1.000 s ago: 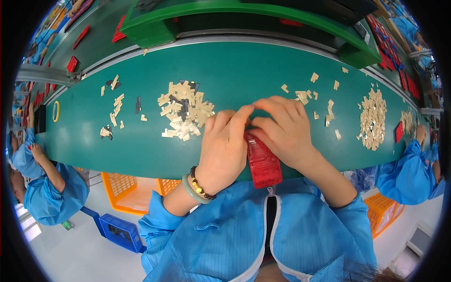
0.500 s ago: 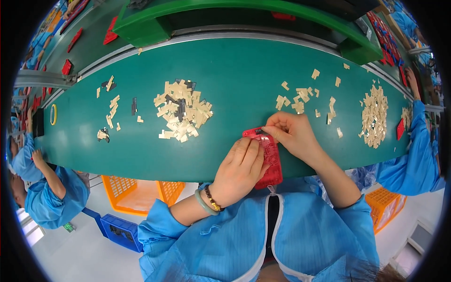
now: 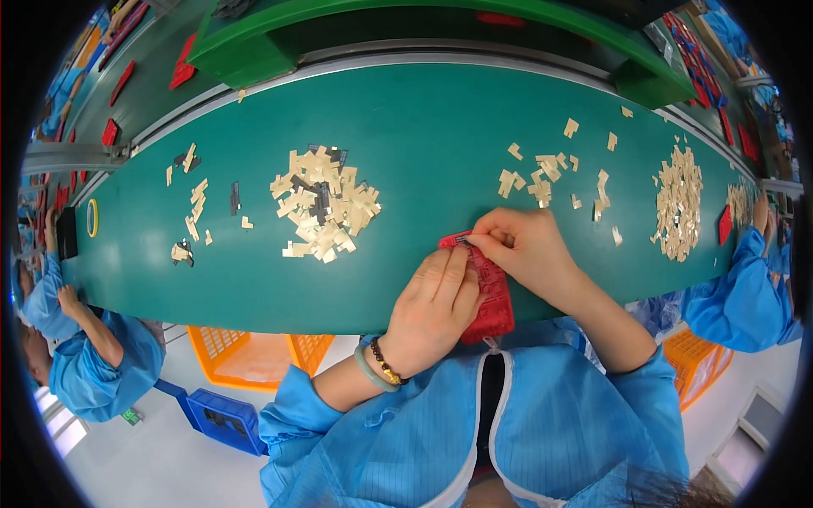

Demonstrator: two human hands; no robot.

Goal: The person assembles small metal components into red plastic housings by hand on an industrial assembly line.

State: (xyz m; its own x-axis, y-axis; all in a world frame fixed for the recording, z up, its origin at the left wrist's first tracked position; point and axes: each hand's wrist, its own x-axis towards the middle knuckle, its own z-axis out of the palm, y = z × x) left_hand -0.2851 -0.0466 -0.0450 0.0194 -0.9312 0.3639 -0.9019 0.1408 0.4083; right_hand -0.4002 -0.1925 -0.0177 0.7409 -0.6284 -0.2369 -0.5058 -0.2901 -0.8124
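A red moulded plastic housing lies at the table's near edge, close to my body. My left hand is closed over its left side, fingers on its upper face and hiding part of it. At the far end of the housing, my right hand pinches with thumb and forefinger at a small dark strip. That strip sits against the red plastic; whether it is fixed there cannot be seen. Left of my hands is a heap of small cream-coloured pieces mixed with some dark ones.
More cream pieces are scattered to the right, with a dense pile farther right. A yellow tape roll stands at the far left. A green shelf spans the back. Orange crates stand below; co-workers sit at both sides.
My right hand's fingertips have shifted slightly left and nearer along the far end of the housing. My left hand keeps its hold. The view has turned a little.
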